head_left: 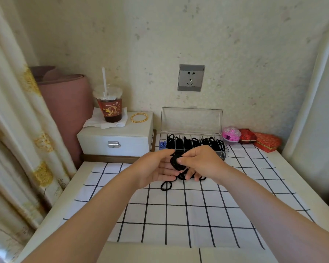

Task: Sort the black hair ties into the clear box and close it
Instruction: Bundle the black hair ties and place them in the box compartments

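A clear box (192, 141) with divided compartments stands against the wall, its lid (191, 119) upright and open. Several black hair ties fill its compartments. Just in front of it, my left hand (152, 168) and my right hand (201, 162) meet above the checked cloth. Together they hold a small bundle of black hair ties (176, 162), my right thumb pinching it from the front. More loose black ties lie under my hands, and one tie (166, 186) lies alone on the cloth just below my left hand.
A white jewellery box (115, 138) at the left carries a drink cup (109, 103) on a napkin and gold bangles (139, 117). A pink ball (231, 134) and red boxes (266, 142) sit right of the clear box. The checked cloth (179, 215) covers the tabletop.
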